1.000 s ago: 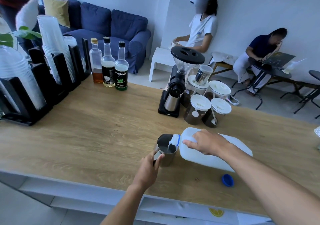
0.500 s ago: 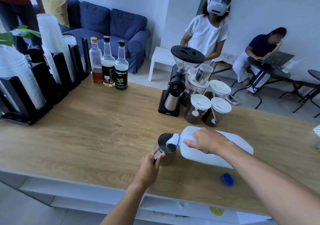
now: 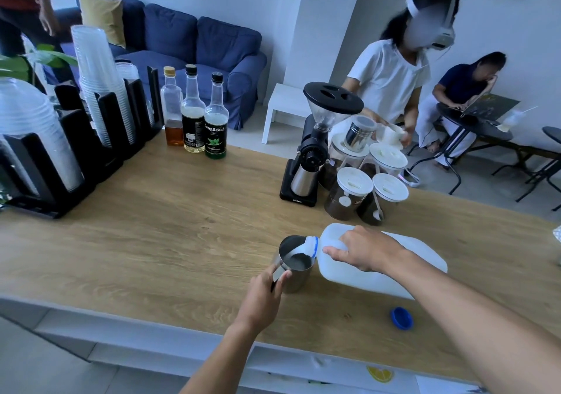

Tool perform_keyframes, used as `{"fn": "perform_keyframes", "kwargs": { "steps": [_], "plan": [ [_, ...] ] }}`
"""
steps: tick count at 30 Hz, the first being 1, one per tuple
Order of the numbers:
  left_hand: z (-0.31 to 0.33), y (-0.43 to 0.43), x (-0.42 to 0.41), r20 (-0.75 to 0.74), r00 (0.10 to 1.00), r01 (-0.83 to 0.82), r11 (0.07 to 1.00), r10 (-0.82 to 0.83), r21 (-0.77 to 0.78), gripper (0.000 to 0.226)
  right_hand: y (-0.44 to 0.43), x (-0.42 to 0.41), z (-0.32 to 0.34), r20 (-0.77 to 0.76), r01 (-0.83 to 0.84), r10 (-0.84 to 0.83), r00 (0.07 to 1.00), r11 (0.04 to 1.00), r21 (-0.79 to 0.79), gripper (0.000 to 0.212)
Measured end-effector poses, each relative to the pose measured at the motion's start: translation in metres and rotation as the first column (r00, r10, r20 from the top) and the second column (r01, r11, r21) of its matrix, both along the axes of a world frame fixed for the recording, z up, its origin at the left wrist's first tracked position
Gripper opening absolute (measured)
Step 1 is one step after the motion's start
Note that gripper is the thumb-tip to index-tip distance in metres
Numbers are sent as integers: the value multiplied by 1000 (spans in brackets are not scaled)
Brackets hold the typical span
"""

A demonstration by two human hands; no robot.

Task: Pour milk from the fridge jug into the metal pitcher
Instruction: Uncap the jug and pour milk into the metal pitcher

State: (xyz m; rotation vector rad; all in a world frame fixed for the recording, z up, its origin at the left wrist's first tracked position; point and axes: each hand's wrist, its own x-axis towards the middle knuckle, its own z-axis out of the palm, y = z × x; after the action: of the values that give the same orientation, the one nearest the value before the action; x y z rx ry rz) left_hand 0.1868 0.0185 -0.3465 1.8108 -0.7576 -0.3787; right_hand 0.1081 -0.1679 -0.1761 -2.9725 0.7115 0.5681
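Observation:
A white plastic milk jug [image 3: 364,272] lies tipped almost flat above the wooden counter [image 3: 151,226], its open mouth over the rim of the metal pitcher [image 3: 299,278]. Milk runs from the mouth into the pitcher, which stands upright on the counter. My right hand [image 3: 367,249] grips the jug by its handle near the neck. My left hand [image 3: 264,296] holds the pitcher's handle at its near side. The jug's blue cap [image 3: 401,317] lies on the counter to the right, near the front edge.
A black coffee grinder [image 3: 315,150] and several lidded jars [image 3: 349,193] stand just behind the jug. Three syrup bottles [image 3: 194,114] and racks of stacked plastic cups [image 3: 97,90] line the back left. A person in a headset stands beyond the counter.
The jug and both hands hold almost the same pose while milk keeps flowing and the level in the pitcher rises. The person in the headset has turned and reaches toward the jars.

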Motion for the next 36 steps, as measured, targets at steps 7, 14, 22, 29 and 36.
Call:
{"fn": "perform_keyframes", "kwargs": {
  "steps": [7,14,22,29,36],
  "plan": [
    [0,-1,0,7,1000,-9,1000,9,13,36,-3,0,-4,1,-7,7,1000,1000,-6,62],
    [-4,-1,1,1,1000,-12,1000,12,9,37,-3,0,-4,4,-17,17,1000,1000,-23,63],
    [-4,-1,0,25,1000,-19,1000,18,7,34,-1,0,-2,-6,-15,15,1000,1000,-15,62],
    [-9,-3,1,16,999,-42,999,41,12,33,1,3,0,-18,-26,25,1000,999,-48,64],
    [-8,-3,1,25,999,-37,999,37,15,35,0,2,-2,-12,-22,22,1000,999,-35,63]
  ]
}}
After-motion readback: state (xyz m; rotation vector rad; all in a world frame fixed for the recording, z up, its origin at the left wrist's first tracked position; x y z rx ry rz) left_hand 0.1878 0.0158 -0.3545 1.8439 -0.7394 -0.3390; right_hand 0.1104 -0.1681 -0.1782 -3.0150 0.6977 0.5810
